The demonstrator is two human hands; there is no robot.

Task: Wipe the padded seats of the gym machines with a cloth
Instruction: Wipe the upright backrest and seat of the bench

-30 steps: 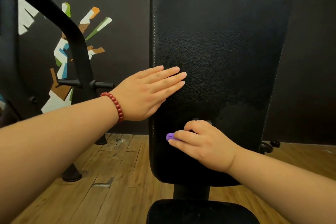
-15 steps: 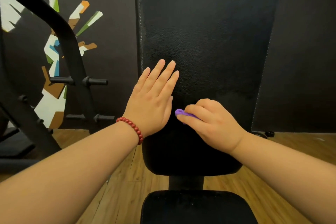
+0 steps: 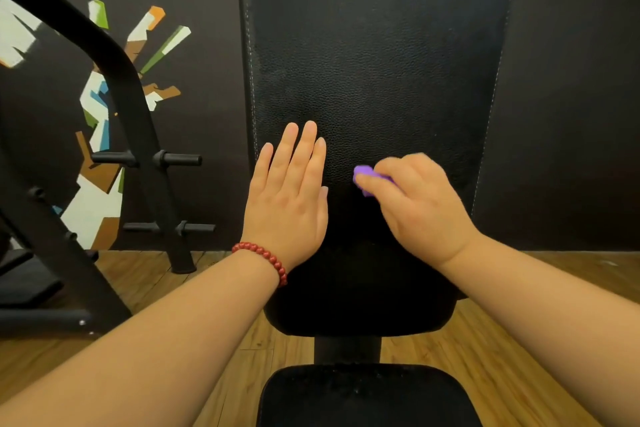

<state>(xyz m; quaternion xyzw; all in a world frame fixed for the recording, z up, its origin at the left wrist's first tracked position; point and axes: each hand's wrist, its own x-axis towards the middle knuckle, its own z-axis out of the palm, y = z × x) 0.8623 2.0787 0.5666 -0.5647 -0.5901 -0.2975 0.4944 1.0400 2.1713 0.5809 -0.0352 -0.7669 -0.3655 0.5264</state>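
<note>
**Cloth** (image 3: 363,174), purple: mostly hidden under the right hand. Only a small, blurred lump shows at the fingertips, lying against the lower part of the back pad.

**Back pad** (image 3: 377,62), black, grained, upright: the top is cut off by the frame edge, and the lower middle is covered by both hands.

**Seat pad** (image 3: 367,395), black: only the far part shows, and the rest runs off the bottom edge.

**Machine frame** (image 3: 114,80), black, at left: partly out of view.

**Right hand** (image 3: 419,204): fingers curled over the cloth, gripping it and pressing it to the back pad, knuckles toward the camera.

**Left hand** (image 3: 287,204): flat and open, palm on the back pad near its left edge, fingers together and pointing up. A red bead bracelet (image 3: 263,255) sits at the wrist.

**Change from half a second ago:** the right hand and cloth sit higher and further right. The cloth was just beside the left thumb and now stands apart from it. The left hand's fingers point more nearly straight up.
</note>
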